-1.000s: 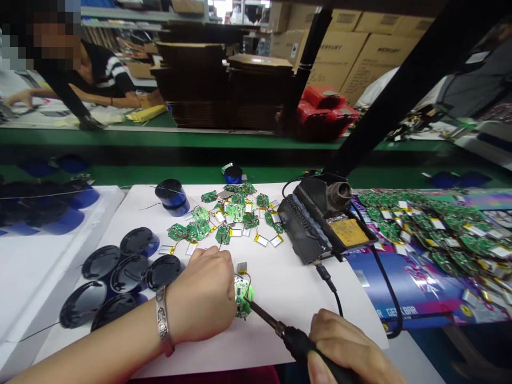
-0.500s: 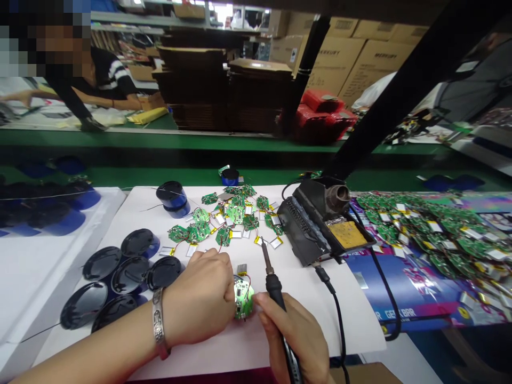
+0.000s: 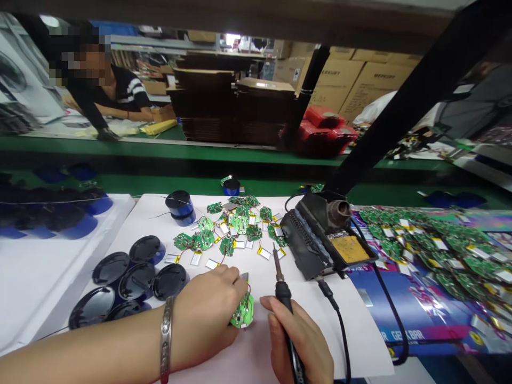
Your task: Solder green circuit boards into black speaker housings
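Note:
My left hand [image 3: 210, 312], a metal bracelet on its wrist, is closed on the left edge of a green circuit board [image 3: 244, 310] with red wires. Its fingertips are partly hidden behind the hand. My right hand [image 3: 298, 333] grips a black soldering iron [image 3: 285, 296], whose tip points up and away, just left of the iron's station. Between the hands and the back edge of the white sheet [image 3: 224, 368] lies a loose pile of green boards [image 3: 204, 240] with small silver batteries [image 3: 239, 245].
A black soldering station [image 3: 308, 240] with a yellow sponge [image 3: 350, 249] stands at right centre, its cable running forward. Black-topped blue cups [image 3: 138, 280] sit at left. More boards [image 3: 436, 234] cover the right side. A person [image 3: 124, 93] sits across the green bench.
The view has shifted, so most things appear slightly lower. My right hand and the iron have moved a little away from the board, which now looks more tilted in my left hand.

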The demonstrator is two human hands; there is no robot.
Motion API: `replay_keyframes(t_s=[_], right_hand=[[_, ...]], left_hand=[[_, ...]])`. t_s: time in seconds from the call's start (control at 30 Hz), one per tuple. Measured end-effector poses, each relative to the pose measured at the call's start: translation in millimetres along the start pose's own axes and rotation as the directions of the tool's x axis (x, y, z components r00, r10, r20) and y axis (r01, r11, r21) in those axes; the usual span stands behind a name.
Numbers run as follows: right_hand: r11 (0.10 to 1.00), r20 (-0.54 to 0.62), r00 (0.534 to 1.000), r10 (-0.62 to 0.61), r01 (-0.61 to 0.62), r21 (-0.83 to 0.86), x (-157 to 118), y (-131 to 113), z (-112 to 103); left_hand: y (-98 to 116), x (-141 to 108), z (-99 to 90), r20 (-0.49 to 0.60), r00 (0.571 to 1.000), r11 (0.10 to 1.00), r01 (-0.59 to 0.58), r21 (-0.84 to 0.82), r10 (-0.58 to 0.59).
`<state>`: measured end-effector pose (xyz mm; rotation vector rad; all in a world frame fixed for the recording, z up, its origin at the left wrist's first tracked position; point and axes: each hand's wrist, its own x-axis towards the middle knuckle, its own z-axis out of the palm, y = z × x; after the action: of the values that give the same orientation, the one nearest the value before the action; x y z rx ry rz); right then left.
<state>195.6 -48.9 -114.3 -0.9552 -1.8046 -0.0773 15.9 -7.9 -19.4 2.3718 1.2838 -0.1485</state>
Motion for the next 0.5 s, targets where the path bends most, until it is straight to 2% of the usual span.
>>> replay_keyframes(t_s=[0.07, 0.17, 0.27, 0.37, 0.5], right_hand=[[0.999, -0.043, 0.999, 0.002, -0.005, -0.051, -0.2, 4.8, 0.2], [1.000, -0.006, 1.000, -0.024, 0.024, 0.012, 0.1, 8.7, 3.3], [0.997, -0.004, 0.999, 0.033, -0.032, 0.063, -0.1, 6.5, 8.4], [0.997, -0.057, 0.996, 0.062, -0.060, 0.048, -0.4, 2.7, 12.3], [0.999, -0.098, 0.994, 0.050, -0.048, 0.026, 0.9, 1.3, 13.8]], left_hand=[[-6.4, 1.3, -12.5, -0.040, 0.999, 1.000, -0.002, 0.028, 0.003], [-26.0, 13.6, -47.1, -0.184, 0.982, 0.995, 0.061, 0.081, -0.045], [-58.5, 42.8, -88.1, -0.366, 0.911, 0.959, 0.251, 0.129, -0.189], [-97.9, 78.1, -119.0, -0.427, 0.852, 0.919, 0.379, 0.109, -0.301], [-141.8, 108.2, -135.3, -0.404, 0.803, 0.870, 0.491, 0.031, -0.439]])
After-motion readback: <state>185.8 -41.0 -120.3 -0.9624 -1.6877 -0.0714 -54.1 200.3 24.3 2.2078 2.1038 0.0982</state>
